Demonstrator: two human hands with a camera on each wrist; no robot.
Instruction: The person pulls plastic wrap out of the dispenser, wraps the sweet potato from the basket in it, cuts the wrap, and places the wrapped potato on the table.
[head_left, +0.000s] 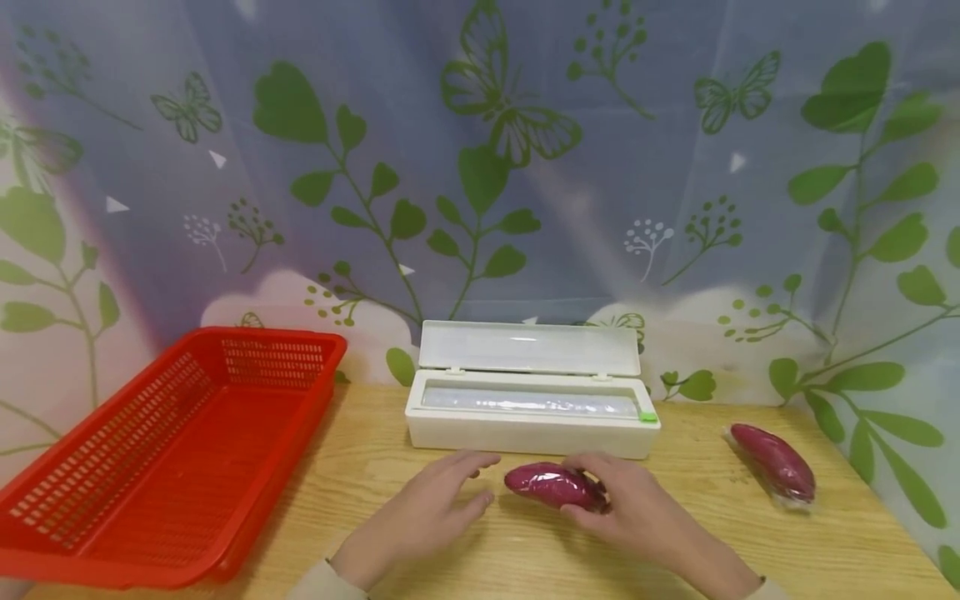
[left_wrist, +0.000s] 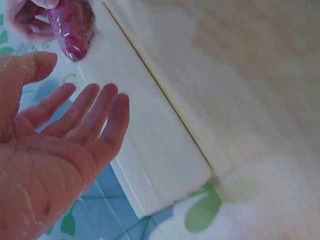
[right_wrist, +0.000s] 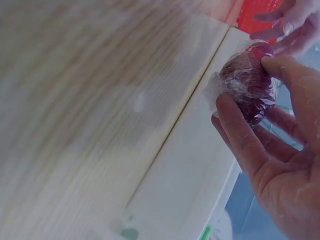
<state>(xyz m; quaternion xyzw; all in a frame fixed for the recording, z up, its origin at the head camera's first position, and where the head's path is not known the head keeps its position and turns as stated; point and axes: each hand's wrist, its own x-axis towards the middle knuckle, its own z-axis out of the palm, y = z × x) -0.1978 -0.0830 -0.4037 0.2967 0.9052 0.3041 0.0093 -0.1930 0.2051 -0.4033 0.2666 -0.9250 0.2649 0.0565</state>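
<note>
My right hand (head_left: 637, 508) grips a purple sweet potato (head_left: 551, 483) wrapped in clear cling film, thumb on one side and fingers on the other. In the right wrist view, loose film bunches at the near end of the wrapped sweet potato (right_wrist: 245, 80). To its left, my left hand (head_left: 431, 508) is held with relaxed fingers, apart from the sweet potato; its palm (left_wrist: 55, 165) holds nothing in the left wrist view. Just behind both hands stands a white cling film box (head_left: 532, 433), lid raised, with a film roll (head_left: 525, 402) inside.
A second wrapped sweet potato (head_left: 776, 462) lies on the wooden table (head_left: 750, 533) at the right. On the left stands a red plastic basket (head_left: 202, 467) with slotted walls. A patterned curtain (head_left: 570, 225) hangs behind the table. A green slider (head_left: 647, 417) sits on the box's right end.
</note>
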